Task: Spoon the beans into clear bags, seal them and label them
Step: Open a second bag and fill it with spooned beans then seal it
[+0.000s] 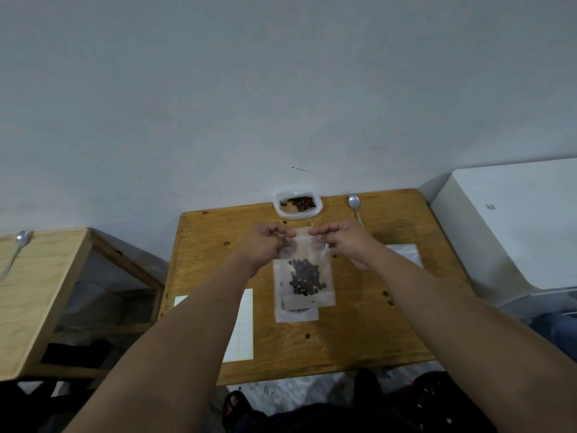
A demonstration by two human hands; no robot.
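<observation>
Now — left hand (265,242), right hand (343,242) pinch bag (304,276) top edge | seemingly unsealed

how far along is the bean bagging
Done: beans are in the clear bag; the spoon lies set aside. In hand: left hand and right hand pinch its top edge, apparently sealing it. Left: labelling, with the label sheet by the left arm; the source bag holds more beans.

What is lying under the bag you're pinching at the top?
Another clear bag on the table, its lower edge and a few beans showing; the pinched bag covers the rest.
</observation>
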